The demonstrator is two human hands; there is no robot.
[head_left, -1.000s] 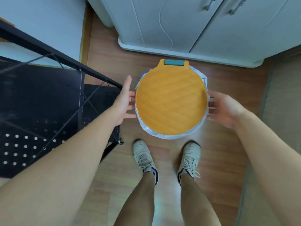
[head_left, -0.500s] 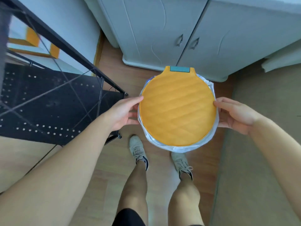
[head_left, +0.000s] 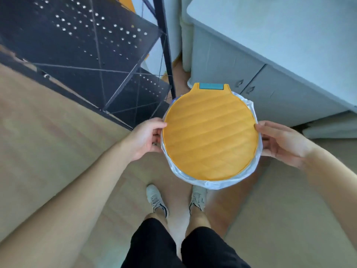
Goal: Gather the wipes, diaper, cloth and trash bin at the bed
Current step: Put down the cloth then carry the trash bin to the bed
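Observation:
A round trash bin [head_left: 210, 136] with an orange ribbed lid, a teal hinge tab and a white liner bag around its rim hangs in front of me, well above the floor. My left hand [head_left: 145, 139] grips its left side and my right hand [head_left: 282, 145] grips its right side, fingers curled under the rim. The lid is closed. Wipes, diaper and cloth are not in view.
A black perforated metal rack [head_left: 92, 53] stands at the upper left, its upright post close to the bin. A pale grey cabinet [head_left: 270, 74] fills the upper right. My shoes [head_left: 157, 198] stand on the wooden floor below the bin.
Both hands closed on the bin's sides and it rose off the floor toward me. The view has swung, so the rack and cabinet now appear lower and closer.

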